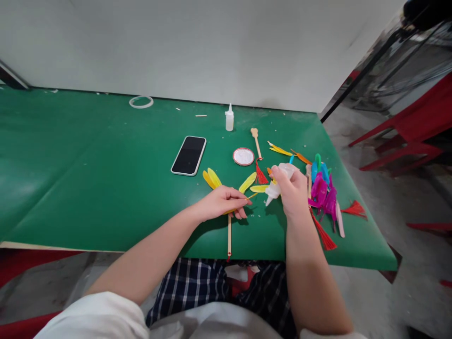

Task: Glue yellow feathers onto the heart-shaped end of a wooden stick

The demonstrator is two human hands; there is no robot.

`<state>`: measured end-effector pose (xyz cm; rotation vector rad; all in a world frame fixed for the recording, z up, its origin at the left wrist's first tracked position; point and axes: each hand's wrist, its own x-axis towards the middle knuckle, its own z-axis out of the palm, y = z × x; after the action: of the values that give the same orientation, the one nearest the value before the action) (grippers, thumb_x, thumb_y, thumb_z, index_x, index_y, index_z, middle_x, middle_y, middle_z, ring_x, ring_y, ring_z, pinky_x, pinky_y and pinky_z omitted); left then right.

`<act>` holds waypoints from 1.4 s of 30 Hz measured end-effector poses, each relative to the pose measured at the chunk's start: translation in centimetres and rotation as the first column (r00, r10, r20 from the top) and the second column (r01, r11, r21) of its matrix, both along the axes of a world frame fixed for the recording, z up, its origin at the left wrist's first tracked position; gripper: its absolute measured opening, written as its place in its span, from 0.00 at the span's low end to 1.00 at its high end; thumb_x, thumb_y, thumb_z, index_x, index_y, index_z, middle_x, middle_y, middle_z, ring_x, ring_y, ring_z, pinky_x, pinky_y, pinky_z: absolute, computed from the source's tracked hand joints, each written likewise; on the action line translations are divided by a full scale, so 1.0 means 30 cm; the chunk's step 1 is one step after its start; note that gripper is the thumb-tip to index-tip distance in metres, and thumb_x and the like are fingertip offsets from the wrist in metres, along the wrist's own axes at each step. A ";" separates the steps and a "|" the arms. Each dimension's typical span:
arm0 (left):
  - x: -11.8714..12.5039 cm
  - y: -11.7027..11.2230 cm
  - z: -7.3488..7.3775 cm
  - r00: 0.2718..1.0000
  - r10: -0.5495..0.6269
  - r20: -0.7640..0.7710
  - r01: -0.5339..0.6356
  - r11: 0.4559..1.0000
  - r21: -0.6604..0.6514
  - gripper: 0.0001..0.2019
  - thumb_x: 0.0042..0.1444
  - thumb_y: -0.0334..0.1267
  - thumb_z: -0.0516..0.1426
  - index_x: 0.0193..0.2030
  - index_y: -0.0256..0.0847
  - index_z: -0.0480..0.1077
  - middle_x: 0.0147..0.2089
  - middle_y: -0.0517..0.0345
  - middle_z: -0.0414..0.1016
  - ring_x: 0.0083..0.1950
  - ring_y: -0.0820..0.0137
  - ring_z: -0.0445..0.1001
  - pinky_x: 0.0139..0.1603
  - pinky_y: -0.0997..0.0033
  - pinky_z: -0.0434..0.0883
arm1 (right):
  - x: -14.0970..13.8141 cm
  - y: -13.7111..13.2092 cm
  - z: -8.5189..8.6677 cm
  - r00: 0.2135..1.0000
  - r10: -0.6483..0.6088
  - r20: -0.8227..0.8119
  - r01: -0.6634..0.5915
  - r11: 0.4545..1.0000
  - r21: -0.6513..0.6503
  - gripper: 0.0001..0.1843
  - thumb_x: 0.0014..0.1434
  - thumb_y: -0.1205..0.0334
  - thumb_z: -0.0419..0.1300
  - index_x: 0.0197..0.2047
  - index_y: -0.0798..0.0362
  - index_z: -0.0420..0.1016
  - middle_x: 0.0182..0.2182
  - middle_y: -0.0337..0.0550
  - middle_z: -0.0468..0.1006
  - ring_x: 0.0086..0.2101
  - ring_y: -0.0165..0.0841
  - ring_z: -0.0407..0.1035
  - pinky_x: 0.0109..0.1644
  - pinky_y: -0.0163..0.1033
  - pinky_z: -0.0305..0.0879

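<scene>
My left hand (pixel 226 201) pinches a thin yellow feather (pixel 252 196), whose narrow end sticks out to the right. Beneath that hand lies a wooden stick (pixel 229 235), its upper part hidden and its lower end at the table's front edge. Yellow feathers (pixel 212 178) fan out beyond my fingers, and another yellow feather (pixel 247 182) lies to their right. My right hand (pixel 291 188) is closed around a translucent white glue bottle (pixel 273 192), tilted with its nozzle downward. The nozzle tip is to the right of the pinched feather, apart from it.
A phone (pixel 189 156), a round white disc with a red rim (pixel 243 156), an upright white squeeze bottle (pixel 229 118) and a tasselled wooden stick (pixel 257 142) lie beyond my hands. Purple feathers (pixel 319 189) and red tassels (pixel 325 233) crowd the right side. A white ring (pixel 141 102) lies far left.
</scene>
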<state>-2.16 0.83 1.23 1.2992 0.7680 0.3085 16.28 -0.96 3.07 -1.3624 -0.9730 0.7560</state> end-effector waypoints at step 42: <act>-0.003 0.003 -0.008 1.000 0.024 -0.009 -0.024 0.999 -0.024 0.13 0.54 0.43 0.56 0.38 0.36 0.73 0.28 0.54 0.77 0.28 0.75 0.74 0.26 0.82 0.67 | -0.006 -0.031 0.035 0.991 0.129 -0.018 -0.122 0.968 0.218 0.11 0.47 0.66 0.62 0.29 0.49 0.61 0.22 0.31 0.72 0.27 0.30 0.72 0.39 0.42 0.69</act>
<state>-2.25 0.91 0.98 1.2698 0.7928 0.3122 16.09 -1.90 4.12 -1.1045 -1.0913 0.7405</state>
